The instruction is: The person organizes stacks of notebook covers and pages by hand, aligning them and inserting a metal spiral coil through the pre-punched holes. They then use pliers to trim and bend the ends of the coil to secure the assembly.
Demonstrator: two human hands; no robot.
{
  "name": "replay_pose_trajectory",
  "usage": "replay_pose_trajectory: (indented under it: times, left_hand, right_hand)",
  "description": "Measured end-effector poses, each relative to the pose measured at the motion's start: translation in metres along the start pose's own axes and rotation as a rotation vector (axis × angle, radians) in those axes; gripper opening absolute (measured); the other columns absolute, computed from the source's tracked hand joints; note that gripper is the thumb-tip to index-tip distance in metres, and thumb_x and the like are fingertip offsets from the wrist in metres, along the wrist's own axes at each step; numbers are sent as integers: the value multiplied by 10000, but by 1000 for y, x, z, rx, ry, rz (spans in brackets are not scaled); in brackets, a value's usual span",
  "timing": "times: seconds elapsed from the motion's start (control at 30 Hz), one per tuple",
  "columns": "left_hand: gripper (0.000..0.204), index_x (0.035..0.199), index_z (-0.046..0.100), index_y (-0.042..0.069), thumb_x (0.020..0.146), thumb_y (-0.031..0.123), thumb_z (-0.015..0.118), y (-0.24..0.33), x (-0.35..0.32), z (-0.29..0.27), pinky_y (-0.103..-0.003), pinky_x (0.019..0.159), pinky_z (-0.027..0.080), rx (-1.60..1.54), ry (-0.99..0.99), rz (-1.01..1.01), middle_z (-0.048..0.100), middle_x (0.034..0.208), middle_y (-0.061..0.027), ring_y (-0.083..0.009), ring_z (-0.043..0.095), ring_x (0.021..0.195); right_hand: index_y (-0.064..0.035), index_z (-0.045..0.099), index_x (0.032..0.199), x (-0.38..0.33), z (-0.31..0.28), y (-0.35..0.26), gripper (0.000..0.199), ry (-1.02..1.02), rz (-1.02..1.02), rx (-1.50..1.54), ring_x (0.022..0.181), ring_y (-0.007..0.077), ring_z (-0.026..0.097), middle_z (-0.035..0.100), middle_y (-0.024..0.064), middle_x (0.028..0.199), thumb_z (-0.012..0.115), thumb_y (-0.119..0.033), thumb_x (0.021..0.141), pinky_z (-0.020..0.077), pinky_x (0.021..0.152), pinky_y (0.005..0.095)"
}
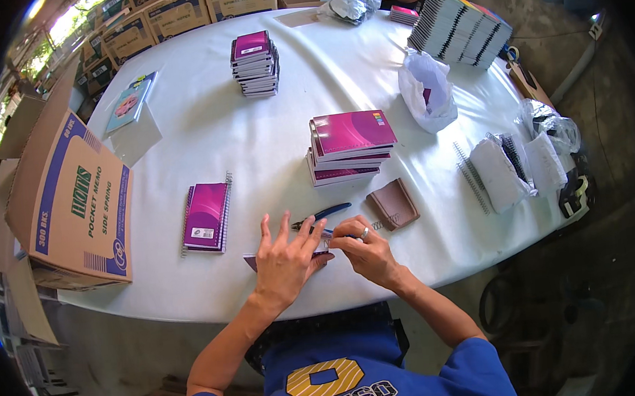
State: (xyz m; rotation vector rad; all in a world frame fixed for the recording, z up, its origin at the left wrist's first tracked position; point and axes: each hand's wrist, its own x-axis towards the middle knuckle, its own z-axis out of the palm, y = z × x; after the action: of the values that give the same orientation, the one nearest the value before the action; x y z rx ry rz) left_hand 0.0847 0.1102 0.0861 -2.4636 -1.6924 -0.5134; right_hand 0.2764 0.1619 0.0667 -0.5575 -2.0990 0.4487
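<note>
Big white-covered bench (270, 150) takes up most of the view, rounded by the lens. On its left edge sits a large cardboard carton (71, 204) tipped on its side, blue print on the face. Far right corner has a long leaning row of spiral notebooks (460, 30), spines up. In the middle there's a stack of magenta notebooks (351, 145), and a taller, narrower stack (255, 62) further back. A crumpled white plastic bag (428, 91) lies between the middle stack and the leaning row. Right side has loose white pads with wire coils (503, 170). Nearer the left, a small pile of purple spiral notebooks (207, 217) lies flat, well apart from the hands.

Down at the near edge, the left hand (285, 263) is spread wide, fingers fanned, pressing flat on a small dark-covered notebook (251, 261) that mostly hides under the palm. The right hand (365, 253) is pinched narrow at that notebook's right end, fingertips touching the left hand's fingers; can't tell exactly what it's gripping. Just past the fingers lie blue-handled pliers (324, 214), and just beside them on the right a brown cover piece (394, 204).
</note>
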Motion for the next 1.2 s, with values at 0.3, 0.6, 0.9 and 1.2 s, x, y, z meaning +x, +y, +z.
replay_pose_trajectory:
  times: [0.3,0.6,0.9,1.2]
  left_hand:
    - [697,1409,513,174,799,453,705,0,-3,1,-617,1090,301,3,-6,13,615,1325,-31,-355,550,1231]
    - [693,1405,517,180,790,423,723,-2,-3,0,-605,1093,308,-28,-32,19,622,1312,-26,-343,554,1222]
    - [684,1429,494,204,813,406,713,1,-1,-6,-551,1046,404,-131,-74,6,628,1307,-32,-311,591,1182]
    - [601,1416,495,297,852,400,676,0,0,-9,-394,684,583,-228,-68,32,669,1158,-21,-236,676,965]
  right_hand:
    - [-1,652,1009,-18,0,6,385,4,-213,-80,1018,287,588,580,92,1061,680,86,635,521,820,378]
    - [11,647,1055,-17,-10,4,404,-94,-340,-176,1021,274,590,554,103,1075,712,-32,659,528,822,382]
    - [-7,567,1098,3,-19,-29,338,-268,112,-111,923,333,628,598,168,1069,687,11,782,537,763,404]
    - [-11,582,1067,14,-29,-42,208,-471,328,-204,888,342,623,637,157,976,634,-129,904,509,766,433]
